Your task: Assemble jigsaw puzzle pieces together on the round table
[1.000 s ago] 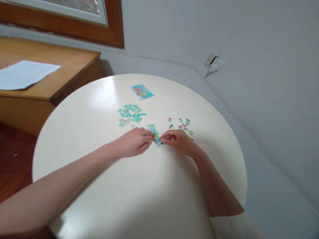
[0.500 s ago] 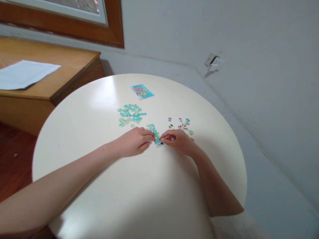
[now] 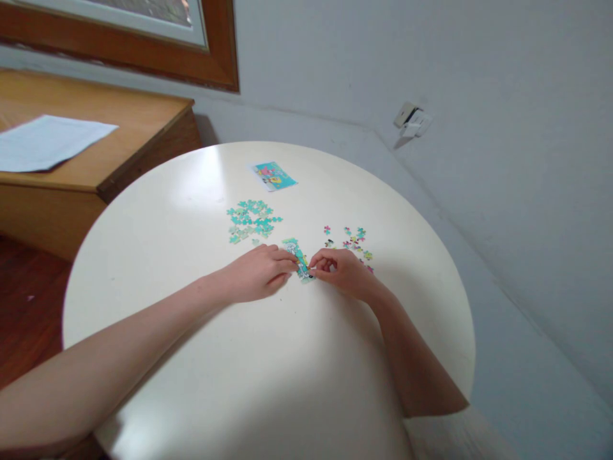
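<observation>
A narrow strip of joined jigsaw puzzle (image 3: 292, 246), with teal and white printing, lies flat in the middle of the table. My left hand (image 3: 263, 271) is closed at its left edge, fingertips resting on the strip. On the other side my right hand (image 3: 343, 271) pinches at the strip's right edge with thumb and index finger. A small yellowish puzzle piece shows at those fingertips, mostly hidden. Loose teal puzzle pieces (image 3: 251, 218) spread beyond my left hand. Several multicoloured puzzle pieces (image 3: 355, 239) lie just past my right hand, some partly covered by it.
The round white table (image 3: 201, 370) fills the lower view. Toward its far edge lies a colourful picture card (image 3: 274, 176). A wooden bench (image 3: 143, 121) with a white paper sheet (image 3: 52, 144) stands at left. A wall socket with a plug (image 3: 410, 122) is at right.
Both hands stay at the strip in nearly the same places. Only very slight finger movement of my right hand shows at the strip's right edge.
</observation>
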`<state>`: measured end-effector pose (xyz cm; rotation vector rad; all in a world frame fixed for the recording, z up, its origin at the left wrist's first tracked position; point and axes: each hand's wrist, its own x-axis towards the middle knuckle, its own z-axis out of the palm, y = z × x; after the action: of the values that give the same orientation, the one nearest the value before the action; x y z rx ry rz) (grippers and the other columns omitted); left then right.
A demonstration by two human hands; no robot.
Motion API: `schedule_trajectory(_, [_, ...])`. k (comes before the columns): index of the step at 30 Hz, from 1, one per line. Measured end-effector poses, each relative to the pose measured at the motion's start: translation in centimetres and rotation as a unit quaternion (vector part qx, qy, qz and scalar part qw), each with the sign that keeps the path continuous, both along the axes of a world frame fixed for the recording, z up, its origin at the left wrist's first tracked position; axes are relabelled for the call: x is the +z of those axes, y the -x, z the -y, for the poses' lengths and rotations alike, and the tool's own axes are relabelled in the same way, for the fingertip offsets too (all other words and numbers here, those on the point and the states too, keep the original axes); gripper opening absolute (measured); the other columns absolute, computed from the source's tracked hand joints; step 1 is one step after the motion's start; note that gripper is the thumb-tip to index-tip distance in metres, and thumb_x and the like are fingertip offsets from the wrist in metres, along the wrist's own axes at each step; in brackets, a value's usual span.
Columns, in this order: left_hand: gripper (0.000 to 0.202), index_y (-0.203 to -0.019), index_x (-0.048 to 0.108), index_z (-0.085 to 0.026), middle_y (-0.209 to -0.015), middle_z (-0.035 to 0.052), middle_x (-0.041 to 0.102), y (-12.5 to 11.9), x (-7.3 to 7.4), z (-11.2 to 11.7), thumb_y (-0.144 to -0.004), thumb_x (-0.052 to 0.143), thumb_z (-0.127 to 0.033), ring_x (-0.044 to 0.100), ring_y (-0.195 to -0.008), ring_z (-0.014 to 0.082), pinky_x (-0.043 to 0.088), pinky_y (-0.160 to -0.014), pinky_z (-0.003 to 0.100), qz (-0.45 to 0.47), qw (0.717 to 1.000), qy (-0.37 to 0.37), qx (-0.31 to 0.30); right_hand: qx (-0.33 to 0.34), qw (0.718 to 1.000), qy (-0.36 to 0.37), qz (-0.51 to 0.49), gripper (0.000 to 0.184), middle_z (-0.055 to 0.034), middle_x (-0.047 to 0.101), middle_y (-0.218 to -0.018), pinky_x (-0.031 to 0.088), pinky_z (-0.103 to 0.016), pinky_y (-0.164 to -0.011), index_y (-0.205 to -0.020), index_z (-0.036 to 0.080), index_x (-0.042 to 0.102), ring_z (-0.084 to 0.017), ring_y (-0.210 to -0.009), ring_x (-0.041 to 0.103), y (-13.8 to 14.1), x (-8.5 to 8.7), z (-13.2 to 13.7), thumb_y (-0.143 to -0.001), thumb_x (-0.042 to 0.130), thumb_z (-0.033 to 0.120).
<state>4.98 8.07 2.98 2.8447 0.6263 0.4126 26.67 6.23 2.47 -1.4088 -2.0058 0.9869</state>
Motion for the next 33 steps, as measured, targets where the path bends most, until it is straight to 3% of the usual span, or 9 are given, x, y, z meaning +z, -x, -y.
schedule_trajectory(33, [0.030, -0.100, 0.063, -0.015, -0.111, 0.0096, 0.065, 0.06, -0.06, 0.05, -0.088, 0.036, -0.015, 0.061, -0.091, 0.0198, 0.045, -0.079, 0.033, -0.001, 1.000, -0.006, 0.004, 0.006, 1.000, 0.007, 0.016, 0.007, 0.0046, 0.050, -0.053, 0.034, -0.020, -0.049, -0.066, 0.017, 0.056, -0.007, -0.051, 0.045, 0.26, 0.20, 0.08, -0.071, 0.057, 0.022])
